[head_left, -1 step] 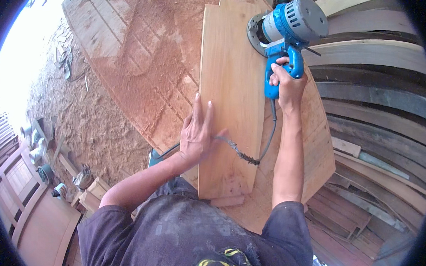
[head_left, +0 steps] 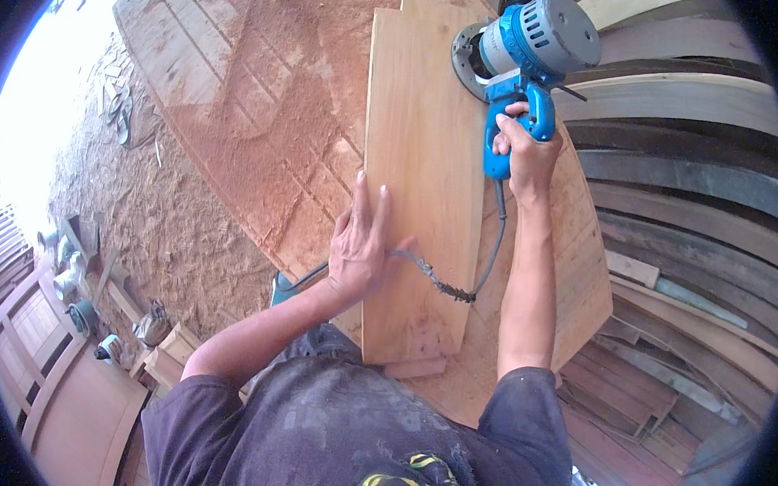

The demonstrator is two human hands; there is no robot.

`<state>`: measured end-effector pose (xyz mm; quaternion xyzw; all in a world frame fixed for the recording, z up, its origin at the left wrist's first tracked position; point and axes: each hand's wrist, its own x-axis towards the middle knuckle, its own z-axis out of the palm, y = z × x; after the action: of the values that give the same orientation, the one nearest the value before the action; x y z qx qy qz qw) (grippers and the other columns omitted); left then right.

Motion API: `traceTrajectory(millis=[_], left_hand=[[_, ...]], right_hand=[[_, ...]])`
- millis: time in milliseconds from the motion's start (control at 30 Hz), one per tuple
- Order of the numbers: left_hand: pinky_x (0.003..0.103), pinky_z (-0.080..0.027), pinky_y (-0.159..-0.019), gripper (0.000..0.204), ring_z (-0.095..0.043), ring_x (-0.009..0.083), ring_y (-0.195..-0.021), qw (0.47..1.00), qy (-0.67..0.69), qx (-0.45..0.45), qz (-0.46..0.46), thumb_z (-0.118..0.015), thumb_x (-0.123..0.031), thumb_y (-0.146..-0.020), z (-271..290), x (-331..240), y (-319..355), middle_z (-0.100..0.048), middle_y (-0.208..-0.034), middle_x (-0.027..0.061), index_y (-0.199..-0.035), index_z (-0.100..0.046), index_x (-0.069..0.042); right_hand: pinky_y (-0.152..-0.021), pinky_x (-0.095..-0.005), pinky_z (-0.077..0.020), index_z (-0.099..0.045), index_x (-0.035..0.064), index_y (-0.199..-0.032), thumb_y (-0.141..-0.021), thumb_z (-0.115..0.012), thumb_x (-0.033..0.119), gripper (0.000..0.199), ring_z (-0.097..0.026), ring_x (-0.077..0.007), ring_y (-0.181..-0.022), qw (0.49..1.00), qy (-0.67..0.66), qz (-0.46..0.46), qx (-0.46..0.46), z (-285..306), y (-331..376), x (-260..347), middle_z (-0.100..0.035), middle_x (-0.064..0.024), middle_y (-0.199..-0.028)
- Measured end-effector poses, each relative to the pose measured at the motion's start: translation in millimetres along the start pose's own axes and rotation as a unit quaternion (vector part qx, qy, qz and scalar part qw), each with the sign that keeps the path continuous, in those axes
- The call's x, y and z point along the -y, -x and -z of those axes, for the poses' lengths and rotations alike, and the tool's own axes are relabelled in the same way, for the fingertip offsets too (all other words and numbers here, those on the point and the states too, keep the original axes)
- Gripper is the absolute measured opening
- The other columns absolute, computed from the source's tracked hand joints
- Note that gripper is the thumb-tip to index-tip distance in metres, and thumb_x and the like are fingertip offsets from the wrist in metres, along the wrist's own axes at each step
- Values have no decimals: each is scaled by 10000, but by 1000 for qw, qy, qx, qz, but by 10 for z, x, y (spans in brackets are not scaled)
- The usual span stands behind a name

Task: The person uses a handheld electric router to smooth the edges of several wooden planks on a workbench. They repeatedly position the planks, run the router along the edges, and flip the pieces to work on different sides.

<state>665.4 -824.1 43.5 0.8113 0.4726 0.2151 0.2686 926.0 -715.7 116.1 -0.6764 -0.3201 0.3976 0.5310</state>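
Right hand (head_left: 524,151) grips handle of blue power router (head_left: 529,52), its base at right edge of light wooden board (head_left: 424,170). Left hand (head_left: 360,241) flat on board, fingers spread, cord (head_left: 457,282) under thumb. Sawdust-covered wooden panel (head_left: 246,121) beneath; stacked planks (head_left: 690,197) right.

A long pale wooden plank (head_left: 419,174) lies on a big flat wooden bench (head_left: 573,253). The left hand (head_left: 360,241) rests flat on the left edge of the plank. The right hand (head_left: 524,149) grips the handle of a blue and grey power router (head_left: 526,57), which sits at the far right edge of the plank. Its grey cord (head_left: 457,286) runs back across the plank, near the left hand. A sawdust-covered wooden panel (head_left: 238,103) lies left of the plank. A stack of long dark boards (head_left: 691,188) lies to the right of the bench.
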Motion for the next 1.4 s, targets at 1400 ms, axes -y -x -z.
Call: traceTrajectory(millis=[1400], left_hand=[[534,-388,-1103,934,-460,477,-1385,996,75,-32,39,-802,-393,-845,-81,45,-27,-195,-1657,342,-1583,-345,-47]], right_hand=[[-550,-322,-466,-604,48,-1098,-941,-706,90,192,-472,-116,-578,964,-173,-63,-190,192,906,307,-467,12,-709]])
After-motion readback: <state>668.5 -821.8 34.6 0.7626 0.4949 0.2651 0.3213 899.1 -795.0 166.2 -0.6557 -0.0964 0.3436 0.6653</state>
